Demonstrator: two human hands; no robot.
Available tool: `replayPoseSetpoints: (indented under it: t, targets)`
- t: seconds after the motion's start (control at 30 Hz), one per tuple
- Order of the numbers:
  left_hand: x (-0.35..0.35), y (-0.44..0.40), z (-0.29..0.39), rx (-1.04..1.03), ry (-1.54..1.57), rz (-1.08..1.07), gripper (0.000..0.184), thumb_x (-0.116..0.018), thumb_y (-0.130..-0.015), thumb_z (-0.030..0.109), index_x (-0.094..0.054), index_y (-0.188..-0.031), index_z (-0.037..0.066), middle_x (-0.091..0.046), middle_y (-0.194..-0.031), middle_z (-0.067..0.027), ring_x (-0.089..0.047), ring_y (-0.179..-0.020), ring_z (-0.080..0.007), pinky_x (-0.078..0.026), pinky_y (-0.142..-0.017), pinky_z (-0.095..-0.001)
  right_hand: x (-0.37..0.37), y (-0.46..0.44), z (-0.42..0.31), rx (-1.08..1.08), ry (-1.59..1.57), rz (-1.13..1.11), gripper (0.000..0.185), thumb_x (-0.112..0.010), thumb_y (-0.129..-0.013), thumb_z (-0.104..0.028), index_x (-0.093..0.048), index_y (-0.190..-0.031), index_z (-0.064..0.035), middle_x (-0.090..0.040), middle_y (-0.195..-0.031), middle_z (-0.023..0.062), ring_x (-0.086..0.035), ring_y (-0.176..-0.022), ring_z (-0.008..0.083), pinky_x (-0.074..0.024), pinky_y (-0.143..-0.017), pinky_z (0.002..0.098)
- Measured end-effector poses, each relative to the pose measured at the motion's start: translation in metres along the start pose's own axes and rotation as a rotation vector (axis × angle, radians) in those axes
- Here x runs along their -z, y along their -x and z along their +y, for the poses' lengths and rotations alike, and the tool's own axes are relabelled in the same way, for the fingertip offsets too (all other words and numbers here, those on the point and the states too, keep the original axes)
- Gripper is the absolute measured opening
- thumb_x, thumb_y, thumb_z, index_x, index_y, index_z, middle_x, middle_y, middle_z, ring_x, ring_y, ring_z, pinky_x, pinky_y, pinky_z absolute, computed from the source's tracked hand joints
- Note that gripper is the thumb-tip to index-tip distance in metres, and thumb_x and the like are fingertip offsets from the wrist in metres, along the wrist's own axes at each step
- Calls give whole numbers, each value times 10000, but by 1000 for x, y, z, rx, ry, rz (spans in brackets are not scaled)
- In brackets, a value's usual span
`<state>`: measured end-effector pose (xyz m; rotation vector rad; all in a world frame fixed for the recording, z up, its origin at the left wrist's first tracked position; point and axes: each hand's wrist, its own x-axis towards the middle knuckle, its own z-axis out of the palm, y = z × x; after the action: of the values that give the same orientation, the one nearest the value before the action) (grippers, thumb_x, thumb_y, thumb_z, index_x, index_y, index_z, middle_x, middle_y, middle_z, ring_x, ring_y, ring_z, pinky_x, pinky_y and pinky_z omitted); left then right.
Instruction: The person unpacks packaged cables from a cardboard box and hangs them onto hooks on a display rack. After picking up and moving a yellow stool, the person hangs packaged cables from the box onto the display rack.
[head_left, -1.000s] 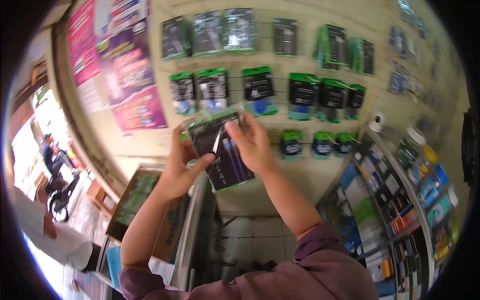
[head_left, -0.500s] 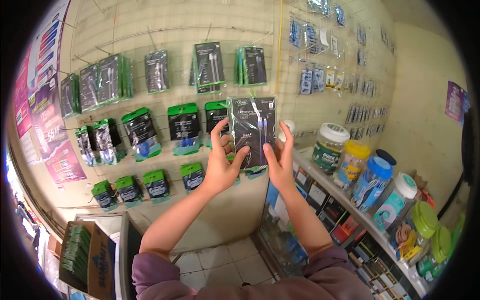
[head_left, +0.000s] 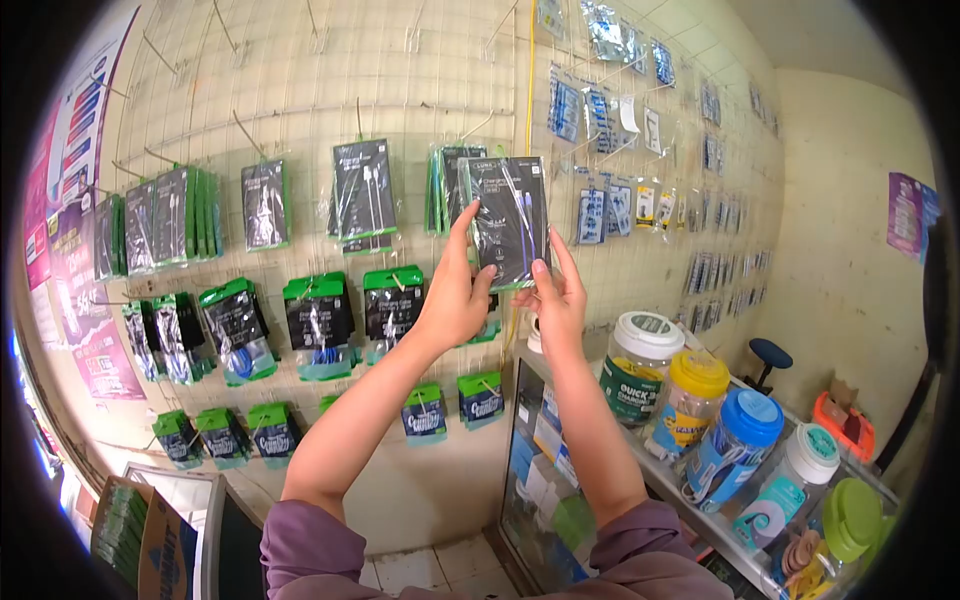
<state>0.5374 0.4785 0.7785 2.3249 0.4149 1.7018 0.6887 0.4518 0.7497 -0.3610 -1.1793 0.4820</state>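
A flat, black charging cable packet in clear plastic is held up in front of the wall rack, tilted slightly. White and purple cables are pictured or visible on its front. My left hand grips its left side, thumb on the lower front. My right hand pinches the lower right corner with the thumb in front; some of its fingers are hidden behind. Just behind the packet hang similar cable packets on a hook, and another cable packet hangs to the left.
Green-topped pouches hang in rows below on the wire grid. At right, a glass counter carries several jars, including a white-lidded jar and a blue-lidded jar. A cardboard box of packets stands lower left.
My view has tilted up and shifted right. Both hands still hold the packet, which has come in front of the hanging packets on the upper rack.
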Motion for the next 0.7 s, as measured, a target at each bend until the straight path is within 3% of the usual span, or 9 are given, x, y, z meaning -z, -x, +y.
replayPoseSetpoints:
  t: [0.1, 0.17, 0.2, 0.33, 0.7]
  targets:
    - [2, -35, -6, -78, -42, 18, 703, -514, -917, -41, -179, -1491, 185, -402, -1295, -282, -608, -831, -191, -583, -644, -311, -7, -32, 3, 9, -45, 19, 532, -575, -960, -180, -375, -1450, -120, -619, -994, 77, -612, -627, 118, -587, -592, 292]
    - [4, -53, -15, -103, -69, 21, 674, -513, -921, -34, -210, -1485, 176, -392, -1325, -307, -620, -829, -195, -582, -642, -310, -12, -51, 3, 14, -56, -1, 538, -565, -963, -165, -360, -1461, -148, -616, -927, 47, -604, -665, 113, -586, -640, 310]
    - [4, -59, -12, -50, -21, 44, 700, -527, -867, -78, -245, -1477, 118, -456, -1281, -238, -573, -872, -277, -500, -781, -364, -13, -58, 5, 11, -62, -9, 543, -560, -965, -157, -352, -1467, -162, -614, -894, 32, -599, -684, 110, -586, -664, 319]
    - [9, -78, -16, 8, 7, 25, 685, -530, -883, -56, -239, -1475, 129, -464, -1246, -214, -580, -768, -219, -575, -591, -330, -16, -78, 12, 4, -43, -12, 529, -547, -970, -144, -358, -1464, -161, -595, -900, 31, -603, -703, 118, -593, -673, 334]
    - [15, -89, -42, 65, -17, -52, 699, -538, -895, -20, -204, -1498, 98, -479, -1228, -238, -623, -847, -247, -578, -624, -341, -14, -96, 29, -96, -35, -2, 527, -573, -951, -103, -388, -1444, -121, -622, -907, 64, -609, -676, 132, -597, -663, 333]
